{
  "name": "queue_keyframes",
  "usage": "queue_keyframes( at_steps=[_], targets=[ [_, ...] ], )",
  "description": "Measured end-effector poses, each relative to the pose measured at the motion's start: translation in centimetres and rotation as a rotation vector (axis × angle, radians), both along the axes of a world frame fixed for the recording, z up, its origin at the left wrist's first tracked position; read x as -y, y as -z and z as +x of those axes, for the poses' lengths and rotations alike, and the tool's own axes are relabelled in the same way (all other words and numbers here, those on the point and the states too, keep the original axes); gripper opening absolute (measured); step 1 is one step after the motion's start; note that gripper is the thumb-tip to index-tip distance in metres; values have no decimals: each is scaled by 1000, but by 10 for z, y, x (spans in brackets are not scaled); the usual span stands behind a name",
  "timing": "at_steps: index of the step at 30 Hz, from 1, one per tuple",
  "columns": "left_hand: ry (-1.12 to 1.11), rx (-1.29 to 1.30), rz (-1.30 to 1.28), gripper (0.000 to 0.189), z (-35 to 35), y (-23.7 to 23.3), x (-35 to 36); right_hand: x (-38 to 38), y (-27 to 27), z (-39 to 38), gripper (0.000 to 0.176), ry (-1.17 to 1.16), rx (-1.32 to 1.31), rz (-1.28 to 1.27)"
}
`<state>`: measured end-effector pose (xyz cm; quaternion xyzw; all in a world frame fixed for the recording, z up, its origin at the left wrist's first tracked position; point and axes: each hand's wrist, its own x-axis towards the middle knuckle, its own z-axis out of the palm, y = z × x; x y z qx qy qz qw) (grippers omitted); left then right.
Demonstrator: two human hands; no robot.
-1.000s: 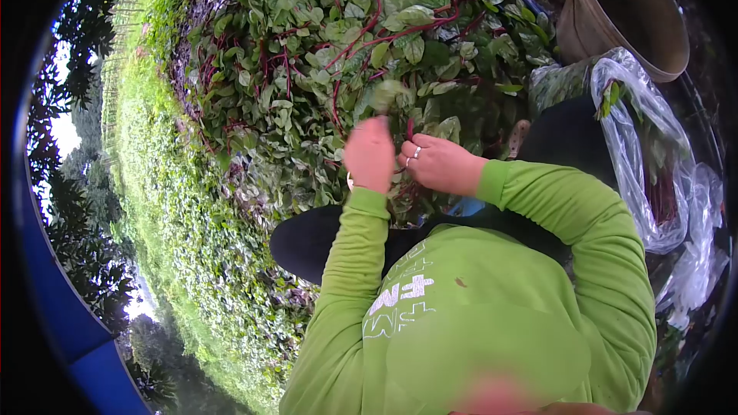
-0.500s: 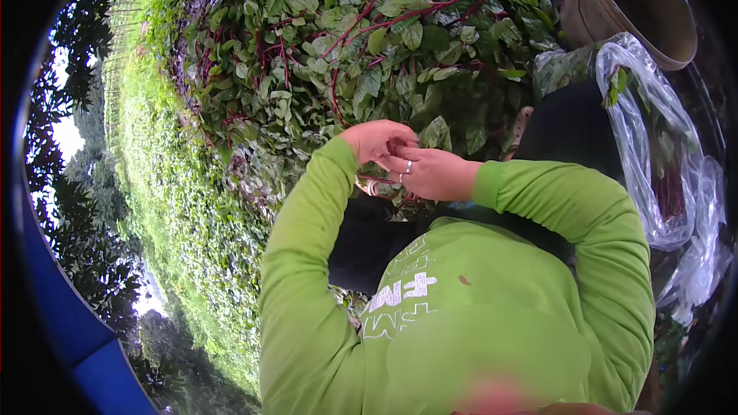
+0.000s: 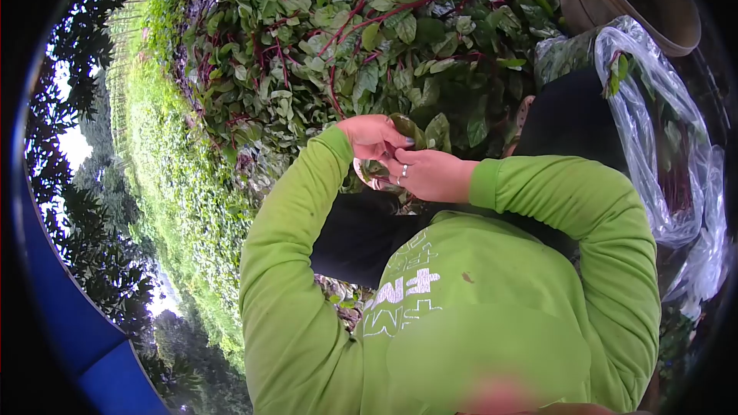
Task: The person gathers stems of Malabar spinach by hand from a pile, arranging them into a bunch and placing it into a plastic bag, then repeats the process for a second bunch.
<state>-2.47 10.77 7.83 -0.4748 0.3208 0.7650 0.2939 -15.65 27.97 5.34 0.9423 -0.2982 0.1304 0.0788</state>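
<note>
One green leaf (image 3: 405,125) pinched in left grip (image 3: 370,135), right grip (image 3: 433,174) close beside, hold unclear, red-stemmed plants (image 3: 307,61) beyond

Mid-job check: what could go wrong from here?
1. The broad green leaf at the bare left hand, close to the ringed right hand, might tear or bruise if squeezed.
2. The loose heap of green leaves and long red stems looks tangled, so pulling one stem could drag or snap others.
3. The crumpled clear plastic bag lies beside the black-clothed leg; shifting that leg might crush the red stems inside.
</note>
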Motion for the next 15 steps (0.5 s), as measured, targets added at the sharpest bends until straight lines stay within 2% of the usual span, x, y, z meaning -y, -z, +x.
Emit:
queue_keyframes(
  at_steps=[2, 4, 5, 7, 8, 10, 11, 13, 15],
  targets=[
    [-58, -6, -26, 9, 6, 14, 0, 0, 3, 1, 25, 5, -16, 20],
    [-323, -36, -65, 12, 15, 24, 3, 0, 8, 5, 23, 26, -48, 31],
    [-454, -51, -86, 13, 21, 30, 5, -1, 10, 7, 23, 22, 16, 36],
    [-740, -173, -318, 14, 47, 45, 19, -6, 16, 10, 22, 15, 141, 49],
    [-884, -237, -431, 15, 65, 55, 29, -5, 14, 7, 22, 8, 94, 72],
    [-1397, -416, -769, 32, 132, 68, 60, -3, 6, 2, 23, -7, 10, 120],
    [-1322, -208, -1130, 37, 163, 61, 62, -2, 7, 2, 24, -10, 17, 121],
    [-1217, 71, -1243, 46, 166, 38, 50, -1, 11, 2, 25, -16, 36, 123],
    [-1206, 184, -782, 51, 108, -9, 21, 0, 15, 4, 26, -17, 61, 89]
  ],
)
